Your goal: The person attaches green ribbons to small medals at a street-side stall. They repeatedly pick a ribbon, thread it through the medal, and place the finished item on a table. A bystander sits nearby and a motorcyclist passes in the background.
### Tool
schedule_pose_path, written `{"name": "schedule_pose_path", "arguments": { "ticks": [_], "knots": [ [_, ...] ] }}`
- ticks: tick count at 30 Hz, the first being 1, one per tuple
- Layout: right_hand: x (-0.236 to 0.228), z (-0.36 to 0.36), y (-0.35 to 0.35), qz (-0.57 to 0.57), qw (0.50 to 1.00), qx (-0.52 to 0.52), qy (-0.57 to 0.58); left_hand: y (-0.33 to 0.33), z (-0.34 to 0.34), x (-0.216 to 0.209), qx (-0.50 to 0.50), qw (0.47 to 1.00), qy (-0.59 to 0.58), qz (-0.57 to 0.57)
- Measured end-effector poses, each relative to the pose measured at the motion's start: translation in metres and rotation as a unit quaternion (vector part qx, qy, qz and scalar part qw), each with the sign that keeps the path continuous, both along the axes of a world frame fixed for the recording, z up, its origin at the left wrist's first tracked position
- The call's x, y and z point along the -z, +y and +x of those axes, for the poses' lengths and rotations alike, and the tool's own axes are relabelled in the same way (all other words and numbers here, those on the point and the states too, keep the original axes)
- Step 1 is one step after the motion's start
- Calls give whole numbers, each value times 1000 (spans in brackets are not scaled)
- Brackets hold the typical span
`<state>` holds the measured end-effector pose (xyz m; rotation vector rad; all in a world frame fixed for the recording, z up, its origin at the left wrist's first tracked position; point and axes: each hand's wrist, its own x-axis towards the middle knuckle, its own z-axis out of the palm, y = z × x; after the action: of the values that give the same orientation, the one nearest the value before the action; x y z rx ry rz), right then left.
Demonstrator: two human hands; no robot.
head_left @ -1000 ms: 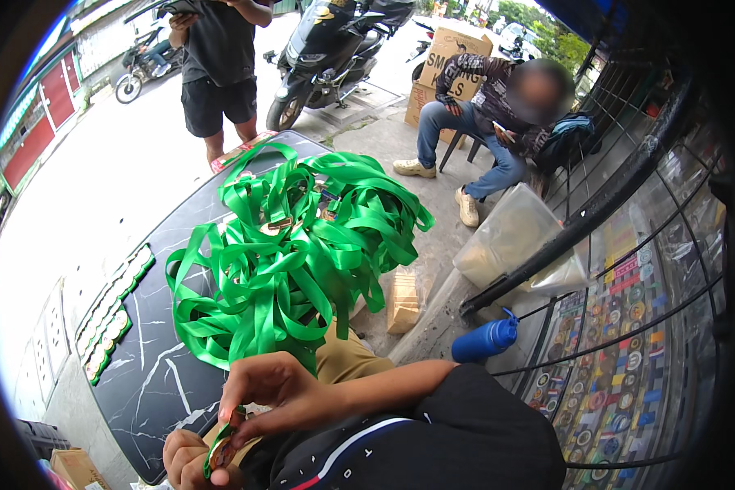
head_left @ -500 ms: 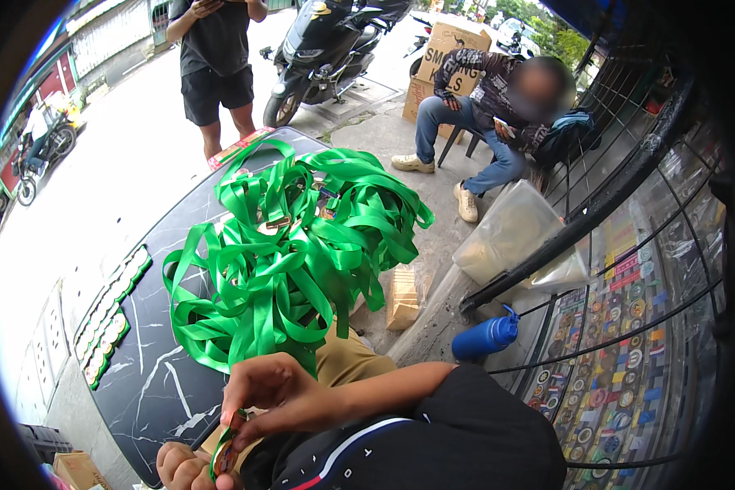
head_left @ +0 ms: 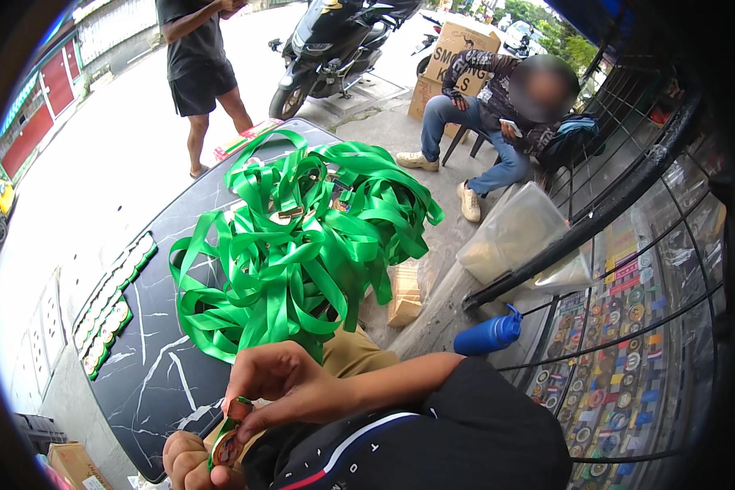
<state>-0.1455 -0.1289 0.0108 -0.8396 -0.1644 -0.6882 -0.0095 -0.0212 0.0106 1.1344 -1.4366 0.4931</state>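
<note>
A round medal [head_left: 228, 449] with a coloured face hangs on a green ribbon close to my body, at the lower edge. My left hand [head_left: 189, 460] is closed around its lower side, with the fingers curled. My right hand [head_left: 290, 390] pinches the ribbon at the medal's top between thumb and fingers. Just beyond, a big tangled heap of green ribbons [head_left: 278, 269] covers much of the dark marbled table [head_left: 151, 400], with a few medals showing among the loops. Along the table's left edge lie medals in rows [head_left: 106, 327] with green ribbon under them.
A blue bottle [head_left: 487, 333] and clear plastic bags [head_left: 514, 233] are at the right, near a black metal rack [head_left: 629, 196]. One person [head_left: 498, 122] sits holding a phone; another [head_left: 200, 73] stands beyond the table. A motorcycle [head_left: 322, 57] and cardboard boxes [head_left: 457, 57] stand farther back.
My right hand has lifted slightly, and more of the medal's face and ribbon top shows. The standing person has turned and stepped; the passing motorcycle on the left has moved toward the picture's edge.
</note>
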Motion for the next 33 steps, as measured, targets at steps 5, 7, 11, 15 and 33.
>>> {"name": "schedule_pose_path", "arguments": {
  "ticks": [5,7,11,15,33],
  "knots": [
    [-16,0,-10,9,995,-73,63,1,-2,-6,38,999,5,6],
    [-20,5,-24,-96,988,-42,114,2,11,-2,100,995,25,15],
    [-22,49,-75,-239,943,-42,228,-10,43,20,39,991,62,108],
    [-7,142,-140,-370,885,-103,262,-6,72,38,-71,913,171,364],
    [65,321,-208,-617,687,-118,365,-56,187,107,-334,843,-112,407]
  ]
}}
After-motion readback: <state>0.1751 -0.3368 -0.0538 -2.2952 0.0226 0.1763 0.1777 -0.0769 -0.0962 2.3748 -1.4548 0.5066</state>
